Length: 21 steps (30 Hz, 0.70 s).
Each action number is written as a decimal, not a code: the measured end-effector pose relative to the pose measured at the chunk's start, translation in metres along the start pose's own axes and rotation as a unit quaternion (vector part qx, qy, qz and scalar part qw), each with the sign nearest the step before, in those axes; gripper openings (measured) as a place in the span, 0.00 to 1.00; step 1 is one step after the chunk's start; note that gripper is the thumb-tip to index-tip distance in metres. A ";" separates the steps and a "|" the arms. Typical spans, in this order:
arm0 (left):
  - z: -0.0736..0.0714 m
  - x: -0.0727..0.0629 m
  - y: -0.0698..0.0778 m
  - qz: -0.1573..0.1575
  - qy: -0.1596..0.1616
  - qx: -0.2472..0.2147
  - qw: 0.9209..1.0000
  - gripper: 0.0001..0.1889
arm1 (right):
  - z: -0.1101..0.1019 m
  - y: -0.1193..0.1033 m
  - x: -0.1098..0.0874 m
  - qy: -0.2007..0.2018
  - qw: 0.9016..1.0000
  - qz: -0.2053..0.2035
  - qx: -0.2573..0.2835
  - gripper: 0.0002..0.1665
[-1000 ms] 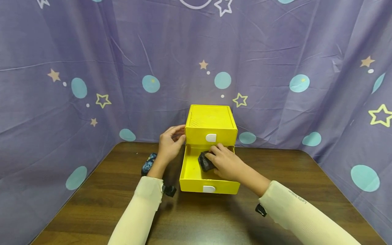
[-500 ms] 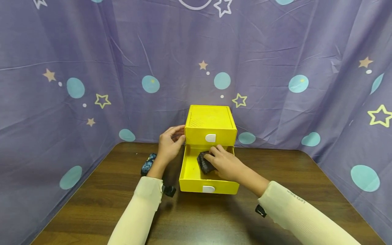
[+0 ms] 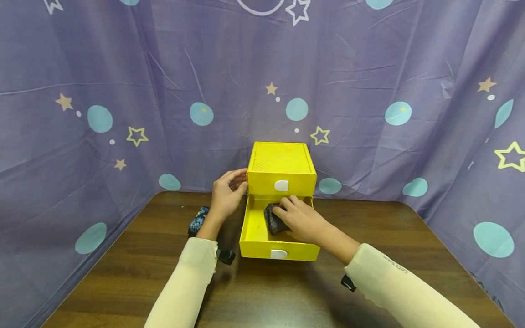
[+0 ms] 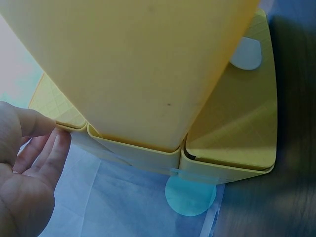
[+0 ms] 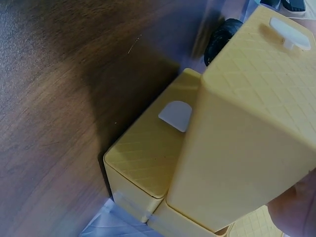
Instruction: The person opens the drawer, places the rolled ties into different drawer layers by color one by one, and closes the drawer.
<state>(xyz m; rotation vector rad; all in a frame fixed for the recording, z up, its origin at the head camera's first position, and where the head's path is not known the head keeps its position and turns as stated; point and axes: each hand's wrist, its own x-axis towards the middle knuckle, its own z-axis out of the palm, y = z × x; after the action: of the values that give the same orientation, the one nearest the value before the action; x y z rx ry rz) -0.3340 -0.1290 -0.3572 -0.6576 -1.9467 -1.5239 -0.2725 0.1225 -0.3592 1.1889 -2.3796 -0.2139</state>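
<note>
A yellow drawer unit with white handles stands at the back of the table. Its middle drawer is pulled out; the top drawer and the bottom drawer are closed. My left hand touches the left side of the unit near the top drawer's front edge, fingers extended. My right hand reaches into the middle drawer and grips a dark, boxy black thing, its kind unclear. The drawer hides that thing from both wrist views. Only part of my right hand shows in the right wrist view.
A small blue patterned pouch-like thing lies on the brown wooden table, left of the unit and partly behind my left forearm. A purple curtain with stars surrounds the table.
The black thing has shifted and tilted slightly in the middle drawer, with my right hand still on it. My left hand stays at the unit's side.
</note>
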 end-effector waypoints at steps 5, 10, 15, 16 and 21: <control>0.000 -0.001 0.000 0.000 -0.001 0.005 1.000 0.18 | -0.006 0.001 -0.002 -0.017 1.000 -0.002 -0.005 0.41; -0.001 -0.001 0.000 -0.003 0.000 0.009 1.000 0.18 | -0.015 0.003 -0.002 -0.030 0.999 -0.010 0.013 0.39; -0.001 -0.001 0.000 -0.001 0.003 0.004 1.000 0.18 | -0.022 0.003 -0.002 -0.032 0.999 -0.014 0.026 0.35; -0.001 0.000 0.000 -0.001 0.002 0.002 1.000 0.18 | -0.024 0.003 -0.002 -0.031 0.999 -0.016 0.026 0.34; 0.000 0.000 0.001 0.000 0.001 0.003 1.000 0.18 | -0.032 0.002 -0.002 -0.010 1.000 -0.024 0.014 0.29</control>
<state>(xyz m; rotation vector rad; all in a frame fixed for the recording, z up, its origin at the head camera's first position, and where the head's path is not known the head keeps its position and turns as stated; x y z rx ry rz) -0.3332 -0.1293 -0.3569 -0.6531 -1.9493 -1.5170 -0.2574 0.1276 -0.3309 1.2631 -2.3803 -0.2100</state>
